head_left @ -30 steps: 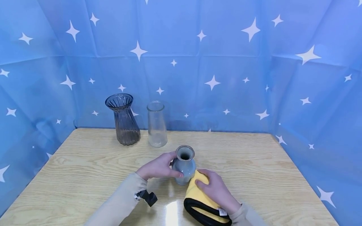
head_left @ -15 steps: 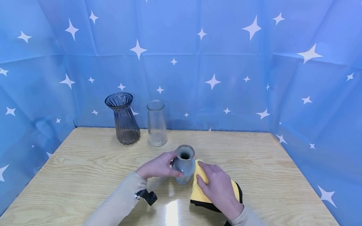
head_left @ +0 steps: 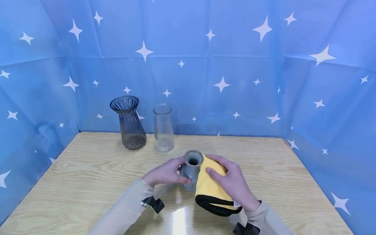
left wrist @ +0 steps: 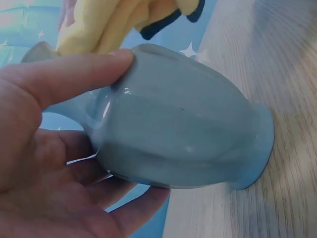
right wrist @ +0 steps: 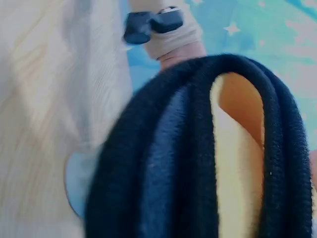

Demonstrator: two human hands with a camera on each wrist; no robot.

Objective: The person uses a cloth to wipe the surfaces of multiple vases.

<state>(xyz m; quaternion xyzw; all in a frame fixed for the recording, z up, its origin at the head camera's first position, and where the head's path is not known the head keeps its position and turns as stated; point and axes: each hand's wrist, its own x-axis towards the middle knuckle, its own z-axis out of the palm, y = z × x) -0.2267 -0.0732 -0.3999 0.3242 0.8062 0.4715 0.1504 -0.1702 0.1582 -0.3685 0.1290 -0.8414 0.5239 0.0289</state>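
The grey-blue ceramic vase (head_left: 189, 172) stood upright on the wooden tabletop (head_left: 88, 178), near the middle of its front half, its brown-rimmed mouth facing up. The left hand (head_left: 166, 171) was clamped on it: the thumb lay along the near side just below the neck, and the other fingers curled round the opposite side of the body. The thick yellow cloth (head_left: 208, 186) was up against the vase's right side—the exact line of contact was hidden. Folded over in layers, it had black edging (head_left: 215, 210) and a small white tag (head_left: 236, 204) at its lower end. The right hand (head_left: 230, 181) gripped this cloth, thumb on the near face and fingers over the top. A black wrist camera (head_left: 154, 204) sat at the cuff of the pale left sleeve (head_left: 123, 209), and a similar device (head_left: 246, 229) at the right cuff.

Farther back, to the left, stood a clear glass vase (head_left: 164, 135) and, just beside it, a dark ribbed glass vase (head_left: 131, 130) with a flared mouth. Behind everything hung a blue backdrop (head_left: 188, 36) printed with white four-pointed stars, which also flanked both sides of the table.
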